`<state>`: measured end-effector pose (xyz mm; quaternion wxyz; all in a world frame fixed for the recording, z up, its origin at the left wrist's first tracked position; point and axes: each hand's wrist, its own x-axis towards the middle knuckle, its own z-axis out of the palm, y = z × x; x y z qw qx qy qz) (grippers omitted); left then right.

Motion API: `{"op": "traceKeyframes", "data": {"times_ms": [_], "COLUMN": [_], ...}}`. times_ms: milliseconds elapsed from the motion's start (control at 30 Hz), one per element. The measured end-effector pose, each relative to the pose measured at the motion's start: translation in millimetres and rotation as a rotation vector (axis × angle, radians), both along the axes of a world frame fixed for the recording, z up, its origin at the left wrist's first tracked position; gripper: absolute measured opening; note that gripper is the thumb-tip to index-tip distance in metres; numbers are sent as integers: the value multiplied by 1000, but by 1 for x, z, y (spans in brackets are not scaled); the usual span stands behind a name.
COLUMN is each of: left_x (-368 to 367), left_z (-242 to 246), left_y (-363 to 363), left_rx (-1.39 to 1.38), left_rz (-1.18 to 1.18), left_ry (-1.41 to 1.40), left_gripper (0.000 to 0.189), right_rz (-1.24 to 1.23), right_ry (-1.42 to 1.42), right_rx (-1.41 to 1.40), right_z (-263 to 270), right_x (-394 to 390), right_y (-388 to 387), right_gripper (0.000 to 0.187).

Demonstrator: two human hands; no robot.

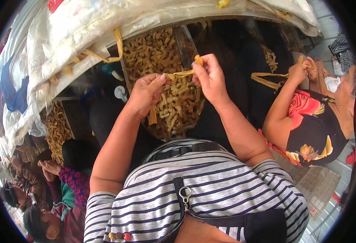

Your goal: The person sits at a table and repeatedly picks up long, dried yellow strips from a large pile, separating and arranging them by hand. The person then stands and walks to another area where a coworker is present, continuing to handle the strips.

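A tan, twisted strip (181,73) of pliable material runs between my two hands, above a container heaped with short knotted tan pieces (178,106). My left hand (147,92) pinches the strip between thumb and forefinger, and a flat tail of it hangs below that hand. On the other side, my right hand (210,77) grips the strip near a small knot-like end that sticks up from its fingertips. Another tan strip (119,45) lies looped over the table's edge, beyond my left hand.
Clear plastic sheeting (74,27) covers the table ahead. On the right a person (311,121) handles a similar strip; at lower left other people (65,194) sit near another container of knotted pieces (56,130). A dark blue cloth (14,85) hangs at far left.
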<state>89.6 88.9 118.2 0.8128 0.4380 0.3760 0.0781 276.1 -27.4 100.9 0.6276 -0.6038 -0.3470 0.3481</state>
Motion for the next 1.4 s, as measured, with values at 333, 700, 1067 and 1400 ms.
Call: {"op": "traceKeyframes", "data": {"times_ms": [333, 700, 1067, 1400], "left_x": [29, -9, -87, -96], "left_z": [-7, 25, 46, 30], "left_y": [30, -60, -100, -117], "left_rx": [314, 488, 1171, -111], "left_rz": [67, 117, -302, 135], "left_ry": [113, -347, 182, -197], "left_gripper": [22, 39, 19, 29], "right_rz": [-37, 419, 545, 216], "right_ry": [-301, 370, 894, -1073], "right_rx": [-84, -66, 104, 459], "right_z": [-22, 20, 82, 70], "right_x": [44, -81, -89, -143], "right_y": [53, -55, -94, -94], "right_gripper": [21, 42, 28, 15]}}
